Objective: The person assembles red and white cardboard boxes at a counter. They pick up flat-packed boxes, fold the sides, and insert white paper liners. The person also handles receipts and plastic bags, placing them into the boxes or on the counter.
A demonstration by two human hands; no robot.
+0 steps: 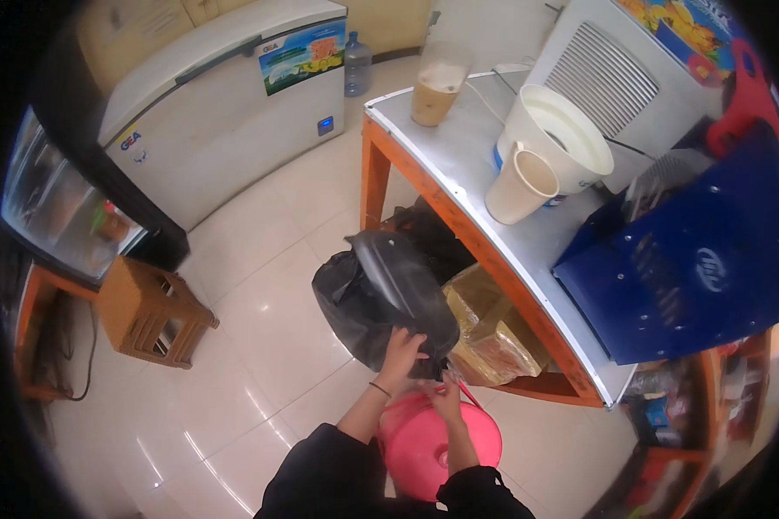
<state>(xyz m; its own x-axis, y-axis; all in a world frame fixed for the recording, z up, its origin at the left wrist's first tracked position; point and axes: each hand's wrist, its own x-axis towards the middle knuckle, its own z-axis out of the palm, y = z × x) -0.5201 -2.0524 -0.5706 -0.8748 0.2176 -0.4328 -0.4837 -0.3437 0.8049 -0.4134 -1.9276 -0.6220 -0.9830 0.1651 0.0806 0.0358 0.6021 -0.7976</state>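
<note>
A bulky black bag (381,294) with loose, wrinkled sides and a smoother grey-black upper face stands on the floor against the table. My left hand (402,356) has its fingers curled over the bag's near side. At the bag's near right corner, my right hand (446,396) is closed, its fingertips meeting at the dark edge. Directly below my hands is a round pink plastic container (476,441) with a thin pink handle rising beside my right hand. My right forearm covers part of it, and its inside is hard to make out.
To the right, a metal-topped table (459,160) with orange legs carries a pitcher (519,190), a cream tub (580,156) and a blue panel (692,259). Under it sits a gold-wrapped box (493,346). A brown stool (156,316) and white chest freezer (225,112) stand left.
</note>
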